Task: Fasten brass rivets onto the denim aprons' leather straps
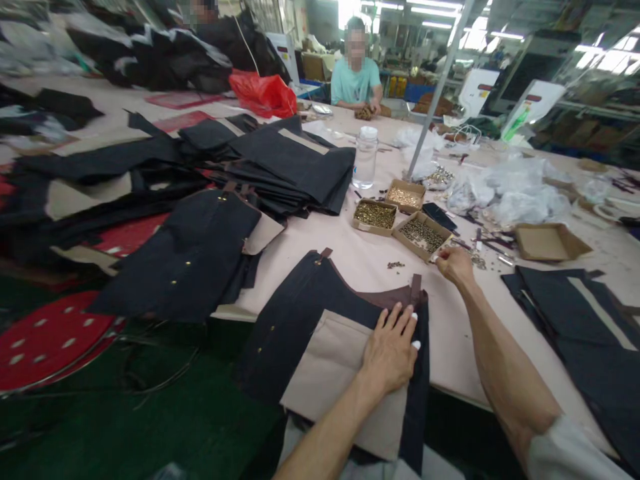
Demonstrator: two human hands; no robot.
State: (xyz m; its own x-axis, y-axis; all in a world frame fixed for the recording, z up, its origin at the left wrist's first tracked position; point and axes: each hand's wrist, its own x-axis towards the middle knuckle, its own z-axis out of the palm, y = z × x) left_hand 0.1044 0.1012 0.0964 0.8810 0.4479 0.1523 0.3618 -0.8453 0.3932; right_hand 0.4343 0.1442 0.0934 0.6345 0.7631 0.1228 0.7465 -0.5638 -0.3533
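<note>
My left hand (pixel 393 350) lies flat with its fingers spread on a dark apron (pixel 290 320), over its beige pocket (pixel 330 360). White covers sit on some of its fingertips. The apron hangs over the table's front edge toward me and has brown trim, brown tabs and small brass-coloured studs. My right hand (pixel 456 265) is at the near corner of a cardboard box (pixel 423 235) of small metal studs, fingers pinched together. What those fingers hold, if anything, is too small to make out. A little pile of studs (pixel 395 265) lies on the table left of that hand.
Two more boxes of metal parts, a dark-gold one (pixel 374 217) and a coppery one (pixel 405 195), stand behind. A clear bottle (pixel 366 159), a metal pole (pixel 440 90) and stacked dark aprons (pixel 295 163) are near. More aprons (pixel 575 313) lie right. A person (pixel 356 80) sits across the table.
</note>
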